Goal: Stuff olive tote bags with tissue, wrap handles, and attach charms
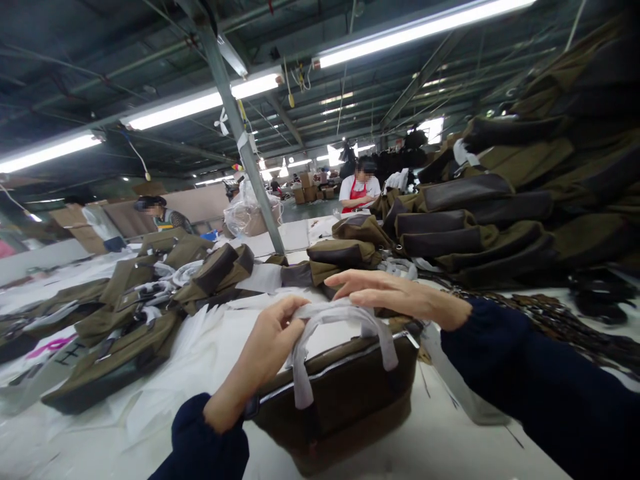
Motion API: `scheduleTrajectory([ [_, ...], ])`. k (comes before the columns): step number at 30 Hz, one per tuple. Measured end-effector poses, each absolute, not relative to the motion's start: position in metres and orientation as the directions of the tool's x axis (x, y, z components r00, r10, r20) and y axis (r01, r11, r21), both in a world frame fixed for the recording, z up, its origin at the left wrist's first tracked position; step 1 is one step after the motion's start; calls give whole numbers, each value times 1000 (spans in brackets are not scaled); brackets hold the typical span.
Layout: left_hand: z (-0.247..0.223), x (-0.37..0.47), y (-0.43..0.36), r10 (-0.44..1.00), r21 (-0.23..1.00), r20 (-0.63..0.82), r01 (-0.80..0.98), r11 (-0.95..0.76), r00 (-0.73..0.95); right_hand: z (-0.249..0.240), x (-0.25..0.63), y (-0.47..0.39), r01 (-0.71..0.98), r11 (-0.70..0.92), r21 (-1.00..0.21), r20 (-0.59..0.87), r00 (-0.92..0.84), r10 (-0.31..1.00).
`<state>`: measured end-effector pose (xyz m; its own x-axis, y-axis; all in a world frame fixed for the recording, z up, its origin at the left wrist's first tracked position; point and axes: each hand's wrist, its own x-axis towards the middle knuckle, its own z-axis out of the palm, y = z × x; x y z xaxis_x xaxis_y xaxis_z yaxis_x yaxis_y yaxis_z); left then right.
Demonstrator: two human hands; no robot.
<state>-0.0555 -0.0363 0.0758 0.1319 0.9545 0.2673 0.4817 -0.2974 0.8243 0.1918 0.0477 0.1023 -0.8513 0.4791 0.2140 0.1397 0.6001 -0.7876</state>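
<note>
Dark sleeves are reaching over a brown bag (335, 393) on the desk (450, 447). Its wrapped handle (340, 317) is being pinched by the left hand (267, 347); the right hand (395, 297) is being laid flat, fingers apart. Careful peeling is probably needed next.

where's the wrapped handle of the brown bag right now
In the head view, low centre: the wrapped handle arches over the brown bag, pinched by the left hand, with the right hand resting on top.
</note>
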Motion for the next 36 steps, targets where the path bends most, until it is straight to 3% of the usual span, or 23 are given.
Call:
scheduleTrajectory([
  [2, 78, -53, -34, 956, 855, 260, 427, -295, 140, 105, 187, 47, 234, 664, -710, 172, -857, 485],
  [6, 79, -46, -34, 959, 889, 268, 359, -283, 94, 92, 165, 43, 512, 780, -359, 118, -804, 582],
  [9, 80, -42, -35, 950, 876, 307, 371, -308, 61, 81, 150, 36, 684, 727, -64, 170, -710, 683],
  [11, 80, -43, -34, 943, 865, 329, 386, -321, 49, 78, 147, 31, 721, 693, 20, 212, -680, 702],
  [13, 81, -46, -32, 945, 867, 320, 382, -320, 65, 79, 152, 31, 686, 724, -73, 239, -692, 681],
  [15, 83, -51, -29, 952, 871, 282, 383, -307, 121, 83, 161, 36, 550, 768, -328, 223, -745, 628],
  [18, 89, -55, -28, 947, 850, 242, 424, -312, 210, 87, 173, 47, 316, 665, -677, 172, -810, 560],
  [20, 96, -54, -28, 938, 822, 224, 466, -327, 263, 87, 174, 54, 265, 596, -758, 169, -803, 572],
  [26, 100, -48, -23, 930, 817, 110, 501, -286, 351, 83, 168, 54, 226, 560, -797, 216, -760, 613],
  [29, 92, -50, -23, 936, 776, 121, 558, -296, 329, 80, 171, 51, 242, 561, -792, 243, -718, 652],
  [33, 84, -49, -29, 959, 812, 199, 513, -278, 204, 83, 172, 48, 313, 693, -650, 267, -759, 594],
  [36, 80, -52, -37, 966, 904, 116, 378, -199, 232, 89, 171, 50, 354, 767, -535, 273, -787, 554],
])
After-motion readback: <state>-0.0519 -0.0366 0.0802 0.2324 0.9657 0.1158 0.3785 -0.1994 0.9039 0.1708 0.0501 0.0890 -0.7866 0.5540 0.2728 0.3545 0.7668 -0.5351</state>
